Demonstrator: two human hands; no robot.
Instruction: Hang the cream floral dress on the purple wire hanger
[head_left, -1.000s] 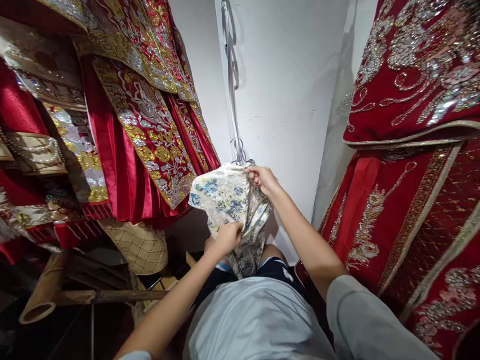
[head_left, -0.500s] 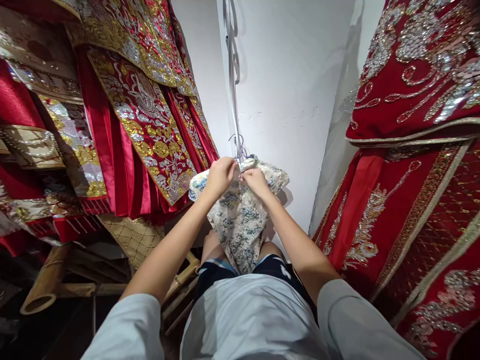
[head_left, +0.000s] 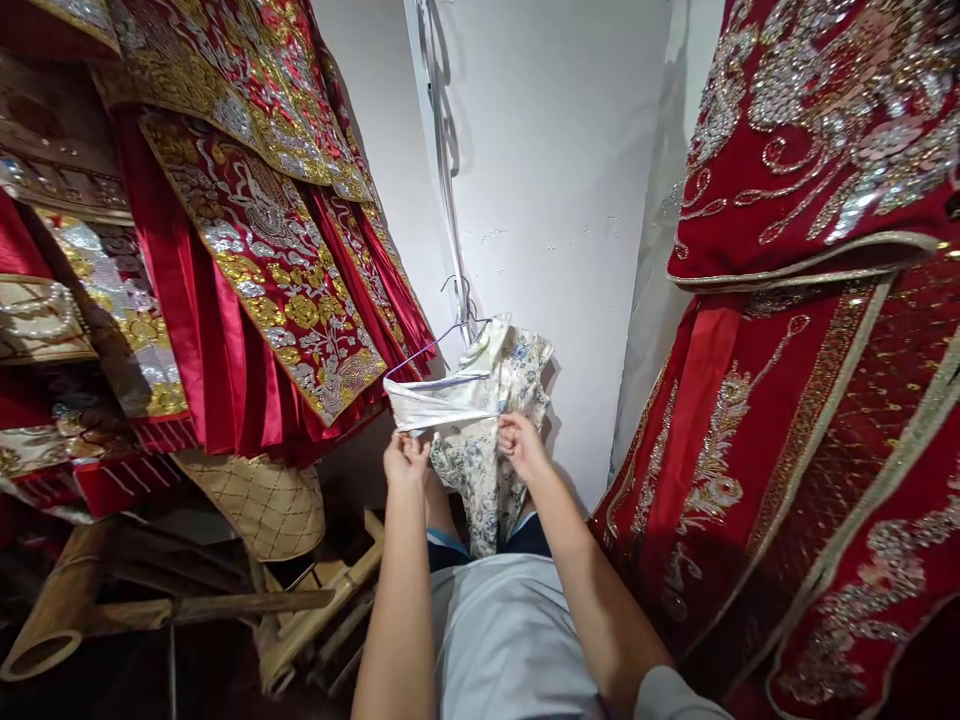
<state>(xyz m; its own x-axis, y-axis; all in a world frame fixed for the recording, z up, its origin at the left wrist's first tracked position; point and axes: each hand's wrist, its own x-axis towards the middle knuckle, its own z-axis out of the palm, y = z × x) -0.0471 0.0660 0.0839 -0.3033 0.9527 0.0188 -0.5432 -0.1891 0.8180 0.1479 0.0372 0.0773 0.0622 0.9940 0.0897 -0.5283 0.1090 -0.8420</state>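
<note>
Floral garment [head_left: 480, 440] on a wire hanger [head_left: 435, 350].
I see my left grip [head_left: 406, 458] and right grip [head_left: 519, 443] pinching its lower edge, below the hanger.

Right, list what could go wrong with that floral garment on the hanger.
1. The floral garment sits on only one side of the wire hanger; pulled by both the left hand and right hand, it might slide off.
2. It may snag on the beaded red robes close alongside.

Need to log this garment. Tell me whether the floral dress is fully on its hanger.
Partly on. The floral dress drapes one side of the wire hanger; its left arm is bare. Both hands grip the fabric.
</note>
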